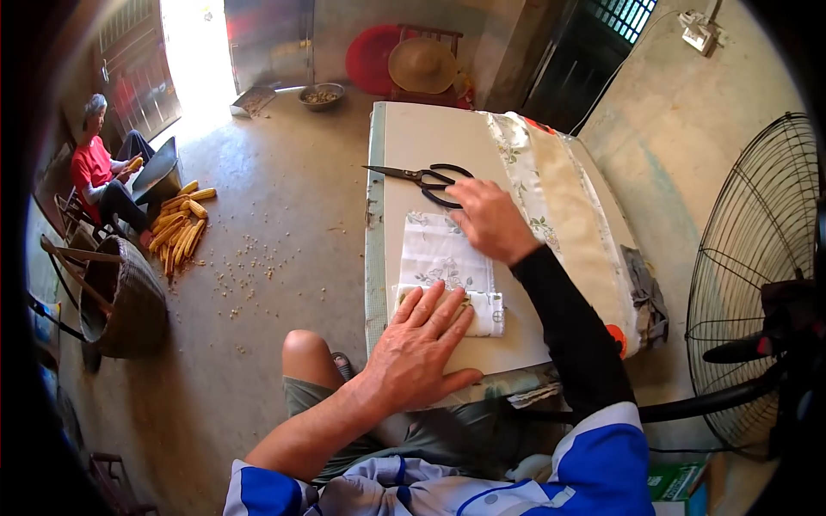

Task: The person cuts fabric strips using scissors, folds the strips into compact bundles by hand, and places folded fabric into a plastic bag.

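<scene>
My left hand (pixel 415 342) lies flat, fingers spread, on the folded lower end of a white floral cloth (pixel 447 254). The fold makes a narrow band across the cloth's near end. Black-handled scissors (pixel 420 176) rest beyond the cloth, with their blades pointing left. At their handle loops is my right hand (pixel 495 219), thumb and fingers apart, fingertips over or against the nearer loop. Whether they touch it I cannot tell. A longer strip of floral and cream fabric (pixel 572 189) runs along the right side of the table (pixel 413 129).
A black wire fan (pixel 757 284) stands close on the right. Dark crumpled cloth (pixel 645 297) hangs at the table's right edge. Across the floor, a seated person (pixel 95 168) handles corn beside piled cobs (pixel 179 228). A woven basket (pixel 125 301) stands at left; kernels lie scattered.
</scene>
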The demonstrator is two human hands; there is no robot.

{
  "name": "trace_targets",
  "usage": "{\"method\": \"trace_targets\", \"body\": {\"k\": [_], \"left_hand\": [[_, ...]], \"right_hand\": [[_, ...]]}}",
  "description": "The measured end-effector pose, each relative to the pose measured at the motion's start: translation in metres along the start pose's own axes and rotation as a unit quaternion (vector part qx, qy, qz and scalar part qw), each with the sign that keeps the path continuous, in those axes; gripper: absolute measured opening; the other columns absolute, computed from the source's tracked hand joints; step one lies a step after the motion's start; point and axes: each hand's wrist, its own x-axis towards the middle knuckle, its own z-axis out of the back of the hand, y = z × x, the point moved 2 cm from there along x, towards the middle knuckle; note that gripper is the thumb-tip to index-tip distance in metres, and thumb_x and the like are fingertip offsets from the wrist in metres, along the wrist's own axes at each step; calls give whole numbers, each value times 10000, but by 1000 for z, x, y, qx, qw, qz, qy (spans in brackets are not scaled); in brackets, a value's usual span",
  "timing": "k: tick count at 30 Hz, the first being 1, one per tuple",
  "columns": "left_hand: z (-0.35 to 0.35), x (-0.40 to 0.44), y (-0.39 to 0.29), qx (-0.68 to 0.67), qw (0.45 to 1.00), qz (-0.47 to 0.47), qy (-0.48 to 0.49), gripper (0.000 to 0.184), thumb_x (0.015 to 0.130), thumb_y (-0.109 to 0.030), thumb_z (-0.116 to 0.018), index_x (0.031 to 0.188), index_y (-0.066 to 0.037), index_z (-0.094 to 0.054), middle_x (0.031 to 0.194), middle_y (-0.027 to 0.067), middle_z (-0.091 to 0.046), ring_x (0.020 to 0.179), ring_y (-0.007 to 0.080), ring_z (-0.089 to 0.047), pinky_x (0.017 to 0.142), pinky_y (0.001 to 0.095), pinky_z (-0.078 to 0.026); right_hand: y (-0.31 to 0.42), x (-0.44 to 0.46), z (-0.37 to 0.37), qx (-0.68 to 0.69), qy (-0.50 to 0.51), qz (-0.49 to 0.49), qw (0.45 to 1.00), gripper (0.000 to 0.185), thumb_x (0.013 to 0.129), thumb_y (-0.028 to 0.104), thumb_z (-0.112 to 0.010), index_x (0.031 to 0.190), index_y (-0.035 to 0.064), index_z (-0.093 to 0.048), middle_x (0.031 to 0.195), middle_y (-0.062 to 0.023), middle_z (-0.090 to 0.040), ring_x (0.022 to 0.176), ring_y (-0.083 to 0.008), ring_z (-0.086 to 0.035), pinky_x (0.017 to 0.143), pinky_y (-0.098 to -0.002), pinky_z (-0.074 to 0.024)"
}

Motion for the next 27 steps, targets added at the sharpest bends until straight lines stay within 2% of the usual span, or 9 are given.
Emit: {"method": "trace_targets", "body": {"k": [2, 3, 5, 8, 12, 15, 18, 22, 27], "left_hand": [[1, -1, -1, 5, 1000, 4, -11, 837, 944, -612, -714, 1540, -47, -554, 1665, 213, -448, 1590, 454, -323, 1314, 582, -214], [2, -1, -2, 8, 1000, 5, -15, 829, 940, -607, -720, 1531, -47, -564, 1662, 211, -452, 1586, 459, -327, 1312, 586, -216], [3, -1, -1, 8, 1000, 6, -29, 806, 929, -590, -736, 1513, -55, -586, 1644, 201, -475, 1567, 464, -352, 1303, 592, -232], [3, -1, -4, 7, 999, 3, -39, 773, 903, -549, -773, 1487, -68, -613, 1607, 181, -516, 1520, 459, -409, 1275, 588, -277], [7, -10, -16, 16, 999, -29, -30, 724, 891, -500, -788, 1444, -59, -639, 1543, 168, -563, 1429, 436, -491, 1210, 577, -350], [11, -24, -29, 6, 999, -24, -39, 640, 869, -379, -821, 1390, -47, -656, 1477, 147, -596, 1389, 384, -535, 1163, 522, -407], [15, -35, -27, -15, 999, -27, -45, 599, 837, -288, -846, 1355, -47, -669, 1448, 129, -607, 1349, 348, -577, 1134, 485, -449], [23, -46, -19, -1, 998, -29, -57, 560, 795, -211, -872, 1299, -47, -694, 1423, 111, -622, 1304, 317, -618, 1090, 462, -496], [34, -47, -11, 5, 996, -36, -78, 520, 768, -162, -875, 1254, -66, -719, 1322, 85, -695, 1248, 278, -665, 1085, 479, -505]], "right_hand": [[36, -30, 23, 79, -31, 37, 996, 373, 958, 137, -747, 1298, 3, -673, 1333, -214, -688, 1217, -419, -639, 1061, -480, -516], [51, -49, 30, 94, -25, 33, 995, 394, 970, 177, -735, 1325, 21, -669, 1367, -183, -679, 1259, -388, -621, 1067, -479, -495], [80, -85, 50, 86, -3, 24, 996, 416, 969, 165, -745, 1354, 31, -664, 1405, -177, -668, 1317, -377, -606, 1087, -478, -475], [94, -133, 53, 68, 43, -3, 997, 515, 955, 213, -774, 1400, -8, -639, 1474, -176, -634, 1383, -362, -579, 1118, -478, -454], [113, -162, 63, 57, 52, -11, 997, 600, 923, 255, -805, 1413, -39, -620, 1504, -176, -614, 1416, -355, -559, 1134, -493, -442], [126, -177, 72, 77, 58, -13, 995, 656, 871, 263, -842, 1413, -33, -621, 1522, -168, -600, 1428, -344, -551, 1137, -506, -436], [134, -187, 78, 78, 70, -14, 994, 654, 853, 232, -854, 1411, -21, -628, 1543, -162, -586, 1429, -337, -551, 1139, -502, -435], [139, -194, 79, 77, 51, -27, 995, 609, 851, 133, -828, 1409, -14, -635, 1485, -175, -605, 1402, -357, -565, 1135, -501, -442], [143, -193, 74, 82, 8, -47, 995, 593, 826, 29, -783, 1396, -22, -628, 1392, -191, -626, 1350, -385, -593, 1118, -506, -468]]}}
